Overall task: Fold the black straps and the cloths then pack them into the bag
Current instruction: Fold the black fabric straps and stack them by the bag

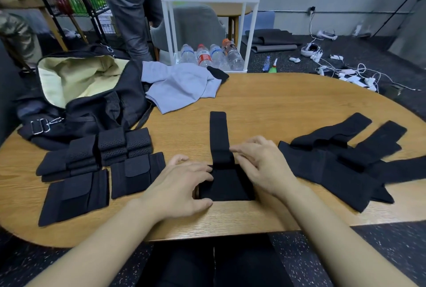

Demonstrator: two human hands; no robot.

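Both hands on the strap (219,139), mid-fold at the table (276,107) edge.
Left hand (184,183) lies on the strap's folded near part, thumb at its front edge, fingers lightly bent and pressing. Right hand (260,162) pinches the narrow band where it meets the fold; the band's free end runs away from the hands. Folded straps (101,164) sit left of the left hand, loose straps (345,160) right of the right hand. Beyond the left hand, the bag (87,93) gapes open, grey cloth (179,86) just beside it.
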